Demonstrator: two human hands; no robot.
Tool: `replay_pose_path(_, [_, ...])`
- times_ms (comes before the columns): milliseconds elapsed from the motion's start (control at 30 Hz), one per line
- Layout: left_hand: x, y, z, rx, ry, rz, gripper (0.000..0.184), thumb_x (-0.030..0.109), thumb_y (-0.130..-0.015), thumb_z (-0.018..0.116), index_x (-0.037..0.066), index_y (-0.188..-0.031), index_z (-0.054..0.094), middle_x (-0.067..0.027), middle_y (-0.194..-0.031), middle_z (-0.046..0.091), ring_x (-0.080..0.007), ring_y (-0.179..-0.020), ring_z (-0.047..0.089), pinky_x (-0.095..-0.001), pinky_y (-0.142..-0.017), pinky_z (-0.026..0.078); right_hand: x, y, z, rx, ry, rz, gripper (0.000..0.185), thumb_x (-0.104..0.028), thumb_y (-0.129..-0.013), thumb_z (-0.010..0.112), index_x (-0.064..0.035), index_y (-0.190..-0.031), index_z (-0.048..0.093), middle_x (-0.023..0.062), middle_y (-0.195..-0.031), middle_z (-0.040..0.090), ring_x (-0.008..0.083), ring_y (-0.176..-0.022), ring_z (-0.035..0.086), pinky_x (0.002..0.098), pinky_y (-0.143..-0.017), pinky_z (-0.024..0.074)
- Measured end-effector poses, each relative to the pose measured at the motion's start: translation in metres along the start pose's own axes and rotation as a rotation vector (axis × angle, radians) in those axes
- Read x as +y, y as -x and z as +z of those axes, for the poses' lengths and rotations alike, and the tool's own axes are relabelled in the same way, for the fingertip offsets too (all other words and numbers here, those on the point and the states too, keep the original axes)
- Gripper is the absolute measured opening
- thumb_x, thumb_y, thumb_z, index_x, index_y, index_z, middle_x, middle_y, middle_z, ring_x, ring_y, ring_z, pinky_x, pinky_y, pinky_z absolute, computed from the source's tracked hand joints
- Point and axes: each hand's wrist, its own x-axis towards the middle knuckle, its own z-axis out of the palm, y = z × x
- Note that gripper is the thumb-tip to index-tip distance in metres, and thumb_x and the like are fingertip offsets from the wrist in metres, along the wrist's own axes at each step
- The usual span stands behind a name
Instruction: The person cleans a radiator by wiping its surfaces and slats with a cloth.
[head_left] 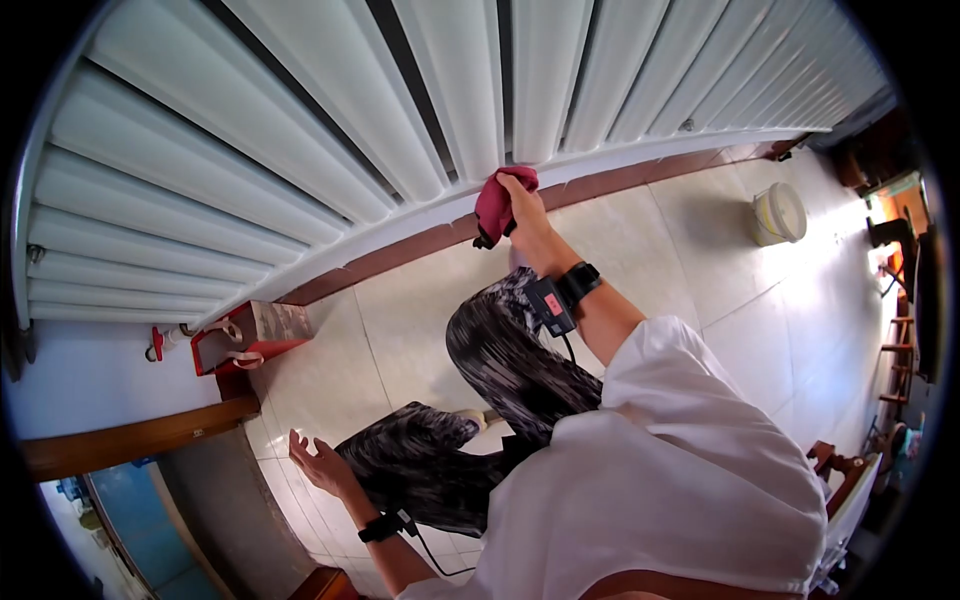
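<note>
A white radiator point(420, 90) with upright columns spans the top of the head view. At its lower edge my right hand point(520, 205) is closed on a dark red cloth point(492, 208), which touches or nearly touches the bottom of the columns. My left hand point(322, 468) hangs in the air beside my patterned trouser leg, its fingers apart and nothing in it. A black band with a small box sits on each wrist.
A red bag point(255, 338) with handles stands on the tiled floor by the wall at the left. On the right is a white bucket point(778, 214). A wooden door frame point(140, 437) lies at the lower left, and wooden furniture point(840, 465) at the lower right.
</note>
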Motion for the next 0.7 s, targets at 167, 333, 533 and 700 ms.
replay_pose_path(167, [0.001, -0.002, 0.0, -0.021, -0.012, -0.044, 0.043, -0.004, -0.082, 0.051, 0.008, -0.122, 0.046, -0.0116, -0.116, 0.052, -0.0246, -0.096, 0.057, -0.0344, -0.07, 0.05, -0.01, -0.004, 0.006, 0.102, 0.047, 0.03, 0.022, -0.014, -0.073, 0.066, -0.001, -0.089, 0.058, 0.007, -0.079, 0.059, 0.0176, -0.068, 0.058, 0.0307, -0.057, 0.0489])
replay_pose_path(333, [-0.006, -0.007, 0.008, -0.02, -0.019, -0.025, 0.043, -0.002, -0.081, 0.053, 0.009, -0.122, 0.046, -0.0108, -0.115, 0.052, -0.0242, -0.097, 0.057, -0.0344, -0.071, 0.049, -0.03, -0.002, 0.015, 0.114, 0.162, 0.037, 0.018, -0.012, -0.068, 0.063, 0.0014, -0.079, 0.058, 0.008, -0.072, 0.056, 0.0181, -0.059, 0.055, 0.0316, -0.048, 0.0444])
replay_pose_path(533, [0.013, -0.008, -0.001, -0.002, 0.032, -0.058, 0.043, -0.001, -0.081, 0.053, 0.01, -0.123, 0.047, -0.0104, -0.115, 0.052, -0.023, -0.097, 0.058, -0.0327, -0.066, 0.049, -0.009, 0.008, -0.024, -0.151, 0.243, 0.091, 0.011, -0.012, -0.076, 0.063, -0.0055, -0.082, 0.057, 0.0054, -0.072, 0.058, 0.0176, -0.066, 0.059, 0.0311, -0.057, 0.0496])
replay_pose_path(700, [-0.001, -0.002, 0.0, 0.0, 0.029, -0.051, 0.042, -0.001, -0.082, 0.052, 0.01, -0.122, 0.048, -0.0101, -0.115, 0.053, -0.0228, -0.097, 0.058, -0.0315, -0.063, 0.049, -0.002, 0.034, 0.005, -0.236, 0.107, 0.191, 0.027, -0.026, -0.078, 0.07, -0.0073, -0.092, 0.057, 0.005, -0.079, 0.061, 0.018, -0.07, 0.061, 0.0326, -0.059, 0.0521])
